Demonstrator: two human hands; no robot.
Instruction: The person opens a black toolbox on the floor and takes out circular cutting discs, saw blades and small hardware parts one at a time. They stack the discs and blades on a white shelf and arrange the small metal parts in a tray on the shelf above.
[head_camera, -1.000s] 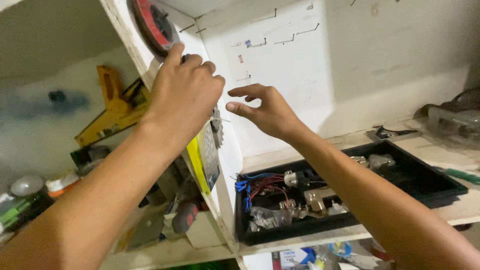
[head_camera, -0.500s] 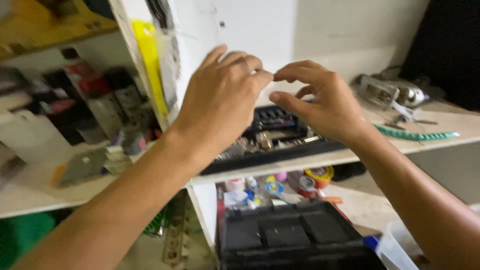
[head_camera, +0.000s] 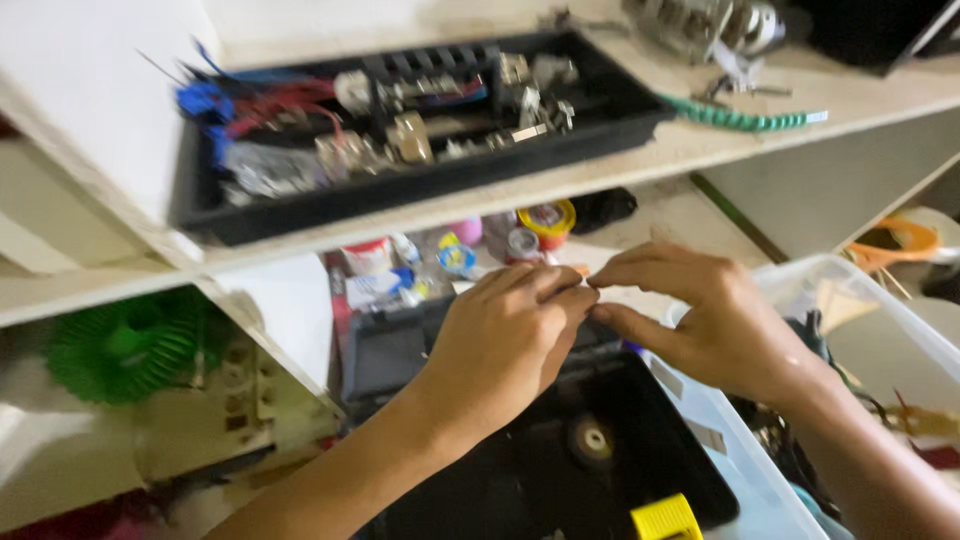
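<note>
My left grip (head_camera: 505, 335) and right grip (head_camera: 700, 315) meet fingertip to fingertip in the middle of the view, both pinched nearly closed — the thumbs and forefingers press together at one spot, but whatever sits between them is too small and blurred for me to tell. The left one comes in from the near left, knuckles up; the right one comes in from the near right, fingers curled, thumb underneath.

Directly below the hands lies an open black toolbox (head_camera: 560, 470), its dark interior holding a small round disc (head_camera: 592, 438) with a pale centre, and a yellow latch (head_camera: 665, 518) at its near edge. Just right of it stands a clear plastic bin (head_camera: 870, 330), touching or nearly touching the toolbox; tangled odds and ends fill it.

Farther off, a wooden shelf (head_camera: 700, 140) runs across the view. On it rests a black tray (head_camera: 300, 205) packed with red and blue wires (head_camera: 235, 100) and metal fittings. To the right of the tray on the same shelf lies a green spiral strip (head_camera: 740, 118). Under the shelf, behind the hands, I see a cluster of small tape rolls and tubs (head_camera: 500, 245) — one roll is yellow. At the far left, a green ribbed thing (head_camera: 125, 345) sits in the lower compartment.
</note>
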